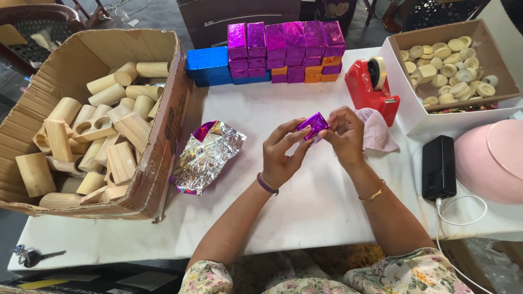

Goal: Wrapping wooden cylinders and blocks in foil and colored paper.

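Note:
Both hands hold a small block wrapped in shiny purple foil [313, 124] above the middle of the white table [305, 212]. My left hand [281, 154] grips its left side with fingers and thumb. My right hand [344, 134] pinches its right end. A crumpled sheet of silver and purple foil [208, 155] lies on the table to the left of my left hand. Stacked at the table's far edge are several purple wrapped blocks [287, 44], some orange ones [321, 72] and blue ones [207, 63].
A big cardboard box [169, 130] full of pale wooden blocks [103, 136] sits at the left. A red tape dispenser [372, 87], a pink cloth [377, 132], a box of round wooden pieces [449, 65], a black power bank [439, 166], a pink bowl [493, 160] and keys [30, 256] are around.

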